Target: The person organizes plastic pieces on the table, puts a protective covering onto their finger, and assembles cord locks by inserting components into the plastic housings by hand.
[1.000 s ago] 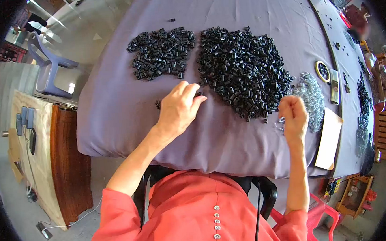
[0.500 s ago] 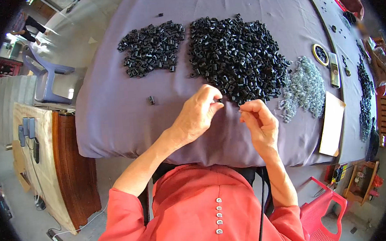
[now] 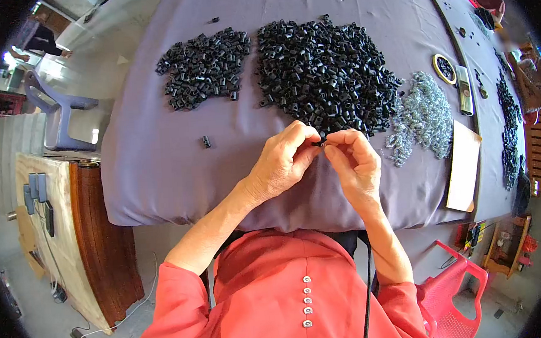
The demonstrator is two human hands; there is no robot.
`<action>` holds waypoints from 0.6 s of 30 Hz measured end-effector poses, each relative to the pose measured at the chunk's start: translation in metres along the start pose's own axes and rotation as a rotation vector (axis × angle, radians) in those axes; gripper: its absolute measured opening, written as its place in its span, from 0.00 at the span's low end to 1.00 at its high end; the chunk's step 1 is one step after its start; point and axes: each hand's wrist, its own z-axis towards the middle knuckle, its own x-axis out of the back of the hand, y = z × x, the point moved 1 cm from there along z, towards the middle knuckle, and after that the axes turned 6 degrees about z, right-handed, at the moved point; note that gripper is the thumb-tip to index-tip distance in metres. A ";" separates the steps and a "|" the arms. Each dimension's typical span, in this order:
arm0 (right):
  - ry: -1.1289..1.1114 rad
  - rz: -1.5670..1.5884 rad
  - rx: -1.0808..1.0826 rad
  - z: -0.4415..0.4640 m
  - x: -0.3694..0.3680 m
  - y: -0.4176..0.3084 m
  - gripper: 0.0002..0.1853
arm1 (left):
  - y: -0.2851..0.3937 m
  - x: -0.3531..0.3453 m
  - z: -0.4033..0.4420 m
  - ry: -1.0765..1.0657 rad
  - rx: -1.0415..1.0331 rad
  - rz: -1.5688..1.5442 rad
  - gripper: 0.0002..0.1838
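Observation:
My left hand pinches a small black plastic piece between thumb and forefinger, just off the near edge of a big heap of black plastic pieces. Closed in a pinch as well, my right hand meets it fingertip to fingertip. It holds a tiny shiny bit that looks like a small spring, mostly covered by the fingers. To the right lies a pile of small silvery springs. A smaller group of black pieces sits at the left, with a lone black piece nearer to me.
A purple-grey cloth covers the table. On its right lie a roll of tape, a flat narrow box and a pale card. A wooden cabinet and chairs stand around; another person is far left.
My right hand has moved up and left to meet my left hand, so the fingertips now touch around the black piece. The view has shifted slightly.

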 end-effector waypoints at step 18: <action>-0.287 -0.255 -0.109 0.020 0.009 -0.031 0.08 | -0.005 0.004 -0.001 -0.062 -0.065 -0.088 0.12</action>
